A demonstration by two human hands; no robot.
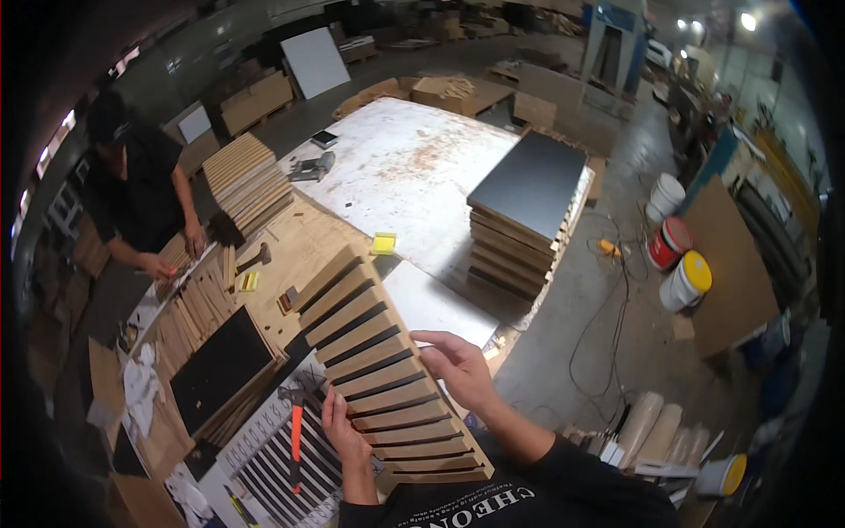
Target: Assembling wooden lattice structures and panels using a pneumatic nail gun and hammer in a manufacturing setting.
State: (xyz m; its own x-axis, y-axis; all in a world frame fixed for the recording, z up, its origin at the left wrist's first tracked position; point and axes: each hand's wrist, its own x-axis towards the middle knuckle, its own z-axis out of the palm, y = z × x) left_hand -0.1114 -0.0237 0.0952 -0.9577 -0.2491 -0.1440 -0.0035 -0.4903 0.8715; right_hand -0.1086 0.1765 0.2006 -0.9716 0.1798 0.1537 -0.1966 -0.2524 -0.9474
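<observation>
Across the lower middle of the view, a slatted panel [385, 374] is held at a tilt, pale slats alternating with dark gaps. The left hand [349, 440] has its fingers clamped on the panel's left edge. The right hand [464, 374] touches the right edge, one finger straightened; whether its fingers grip, I cannot tell. Left of the panel, an orange-handled hammer [296, 440] lies on a striped sheet [264, 466], near a black board [222, 370]. Farther off, dark boards [532, 185] stand stacked on a white table [378, 172], and a co-worker [141, 189] stands at left
</observation>
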